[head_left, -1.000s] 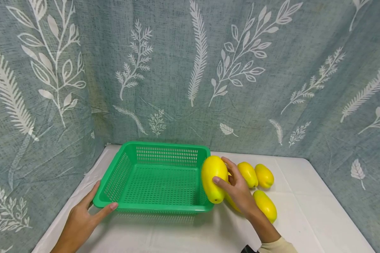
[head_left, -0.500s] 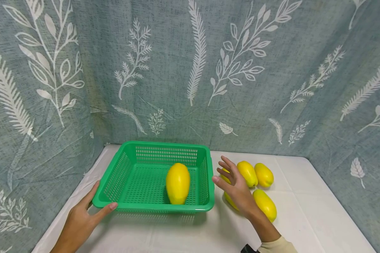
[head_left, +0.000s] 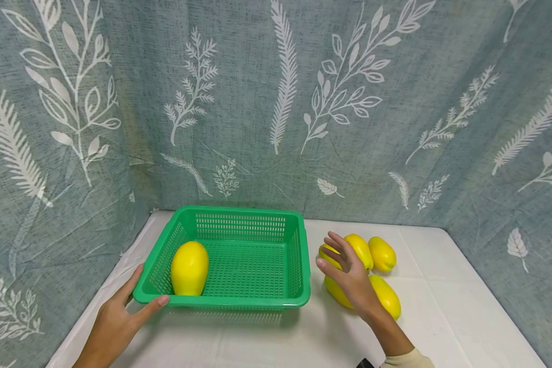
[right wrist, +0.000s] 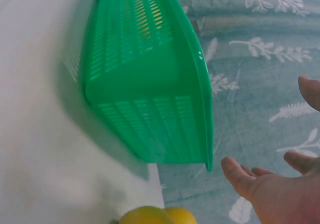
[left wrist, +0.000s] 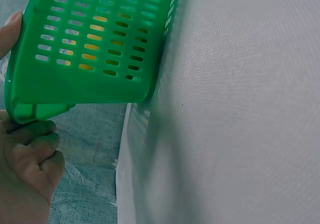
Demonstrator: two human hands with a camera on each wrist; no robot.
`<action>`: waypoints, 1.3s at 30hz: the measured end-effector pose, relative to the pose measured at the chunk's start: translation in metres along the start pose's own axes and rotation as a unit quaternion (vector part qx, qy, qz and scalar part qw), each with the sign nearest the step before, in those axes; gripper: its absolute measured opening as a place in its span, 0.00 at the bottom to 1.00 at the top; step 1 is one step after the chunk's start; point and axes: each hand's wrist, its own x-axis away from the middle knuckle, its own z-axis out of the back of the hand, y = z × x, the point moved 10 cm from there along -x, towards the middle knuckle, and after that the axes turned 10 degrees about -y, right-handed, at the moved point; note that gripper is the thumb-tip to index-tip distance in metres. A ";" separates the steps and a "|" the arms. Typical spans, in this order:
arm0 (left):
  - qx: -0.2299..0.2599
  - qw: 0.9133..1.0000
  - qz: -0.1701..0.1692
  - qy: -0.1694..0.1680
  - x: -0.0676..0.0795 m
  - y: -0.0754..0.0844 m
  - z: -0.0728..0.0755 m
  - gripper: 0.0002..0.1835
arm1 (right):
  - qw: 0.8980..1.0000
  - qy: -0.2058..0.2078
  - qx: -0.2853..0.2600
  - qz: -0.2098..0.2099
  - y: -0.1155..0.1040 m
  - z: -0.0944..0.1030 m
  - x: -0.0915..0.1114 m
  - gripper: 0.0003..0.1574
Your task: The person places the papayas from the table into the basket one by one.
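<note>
A green plastic basket (head_left: 244,301) with slotted walls stands on the white cloth. One yellow mango (head_left: 189,268) lies inside it, on the left near the front wall. My left hand (head_left: 117,319) grips the basket's front left corner, thumb on the front rim; in the left wrist view, its fingers (left wrist: 42,141) curl beneath the rim. To the right of the basket my right hand (head_left: 351,276) hovers with spread fingers and holds nothing. Beneath and behind it lie several more mangoes (head_left: 385,298), partly hidden by the hand.
A white cloth (head_left: 451,306) covers the table. Grey-green curtains (head_left: 257,102) with white leaf prints hang behind it and at both sides. Another mango (head_left: 382,254) lies farthest right, at the back of the group.
The right hand has let go of a mango over the basket's right side. That mango has rolled leftward across the basket floor. The left hand has stayed on the corner.
</note>
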 end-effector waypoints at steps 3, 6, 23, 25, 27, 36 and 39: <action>-0.001 1.000 0.002 -0.004 -0.001 -0.001 -0.001 0.56 | 1.000 0.008 0.006 -0.001 0.002 0.006 0.003 0.44; 0.001 1.000 0.004 -0.009 -0.002 -0.002 -0.002 0.56 | 1.000 0.013 0.007 -0.003 0.005 0.012 0.006 0.43; -0.005 1.000 0.021 -0.021 -0.004 -0.007 -0.003 0.56 | 0.999 0.027 -0.043 -0.004 0.018 0.035 0.020 0.42; -0.006 1.000 0.021 -0.020 -0.004 -0.007 -0.003 0.56 | 0.999 0.033 -0.033 -0.001 0.018 0.038 0.023 0.42; -0.007 1.000 0.022 -0.020 -0.004 -0.007 -0.003 0.56 | 0.999 0.040 -0.018 -0.001 0.019 0.043 0.025 0.41; -0.009 0.999 0.027 -0.027 -0.005 -0.007 -0.003 0.56 | 0.998 0.068 0.013 -0.007 0.026 0.063 0.035 0.43; -0.010 0.999 0.031 -0.030 -0.006 -0.008 -0.003 0.56 | 0.997 0.075 0.019 -0.008 0.027 0.068 0.039 0.43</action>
